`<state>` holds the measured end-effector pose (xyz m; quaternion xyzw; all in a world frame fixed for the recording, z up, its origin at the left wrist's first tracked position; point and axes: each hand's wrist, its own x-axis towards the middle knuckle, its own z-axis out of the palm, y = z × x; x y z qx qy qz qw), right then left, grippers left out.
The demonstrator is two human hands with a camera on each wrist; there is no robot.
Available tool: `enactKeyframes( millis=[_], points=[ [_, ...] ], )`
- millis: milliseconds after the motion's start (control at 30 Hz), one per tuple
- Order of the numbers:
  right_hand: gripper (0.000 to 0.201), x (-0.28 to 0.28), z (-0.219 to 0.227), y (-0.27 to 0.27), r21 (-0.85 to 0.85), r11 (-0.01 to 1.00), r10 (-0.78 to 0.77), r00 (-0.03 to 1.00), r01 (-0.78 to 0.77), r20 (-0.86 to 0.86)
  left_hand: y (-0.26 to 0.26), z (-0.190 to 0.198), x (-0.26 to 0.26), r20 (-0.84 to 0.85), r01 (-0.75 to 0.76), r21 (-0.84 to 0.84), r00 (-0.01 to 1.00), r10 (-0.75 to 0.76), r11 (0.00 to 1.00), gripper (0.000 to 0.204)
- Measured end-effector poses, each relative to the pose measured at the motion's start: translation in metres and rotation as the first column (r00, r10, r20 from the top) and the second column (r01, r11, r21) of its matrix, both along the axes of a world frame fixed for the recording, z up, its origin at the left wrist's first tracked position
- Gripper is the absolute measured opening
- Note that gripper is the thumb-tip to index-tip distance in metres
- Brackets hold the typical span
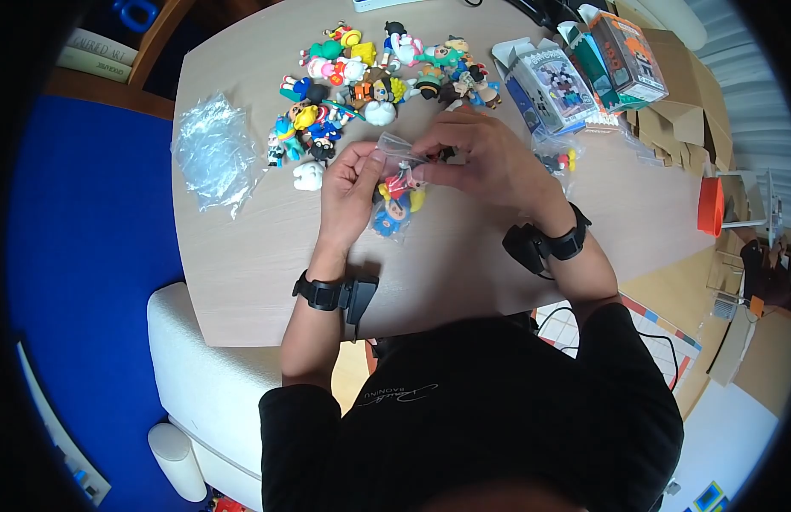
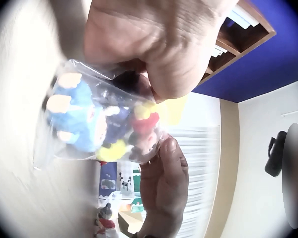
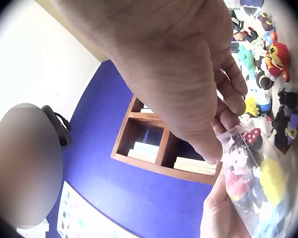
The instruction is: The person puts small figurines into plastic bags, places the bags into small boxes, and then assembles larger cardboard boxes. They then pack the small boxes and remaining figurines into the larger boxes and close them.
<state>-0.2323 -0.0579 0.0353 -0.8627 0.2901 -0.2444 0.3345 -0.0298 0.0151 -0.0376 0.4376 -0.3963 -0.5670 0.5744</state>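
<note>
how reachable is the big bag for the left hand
Likely yes, once the left hand releases the small bag it pinches. Toys partly block the straight line to the big bag, but the table on the near side looks free.

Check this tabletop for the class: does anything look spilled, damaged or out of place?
Nothing looks plainly spilled or broken. The crumpled clear plastic near the table's left edge looks like stray packaging, lying flattened beside the jumbled figurines.
</note>
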Motion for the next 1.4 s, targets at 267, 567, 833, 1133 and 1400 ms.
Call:
enactKeyframes(
  millis=[267, 567, 833, 1133, 1400],
  points=[
    [0.021, -0.001, -0.012, -0.004, 0.064, 0.998, 0.008, 0.996, -0.014, 0.085, -0.002, 0.001, 0.001, -0.157, -0.096, 0.001, 0.983, 0.095, 0.995, 0.015],
    [0.02, -0.002, -0.004, -0.001, 0.26, 0.959, 0.097, 0.993, -0.111, 0.063, -0.002, -0.002, 0.002, -0.067, 0.046, 0.02, 0.997, -0.044, 0.999, 0.015],
    [0.034, -0.015, -0.005, -0.009, 0.438, 0.877, 0.174, 0.98, -0.199, 0.096, -0.002, 0.0, -0.003, -0.204, 0.026, 0.085, 0.979, -0.008, 0.996, 0.014],
    [0.045, -0.001, -0.011, 0.002, 0.105, 0.979, 0.184, 0.976, -0.173, -0.113, 0.0, 0.0, -0.005, -0.289, 0.07, 0.148, 0.957, -0.024, 0.987, 0.014],
    [0.04, -0.006, -0.013, -0.001, 0.22, 0.939, 0.285, 0.955, -0.263, -0.075, -0.001, -0.003, -0.008, -0.071, 0.104, 0.099, 0.993, -0.098, 0.99, 0.014]
  ],
)
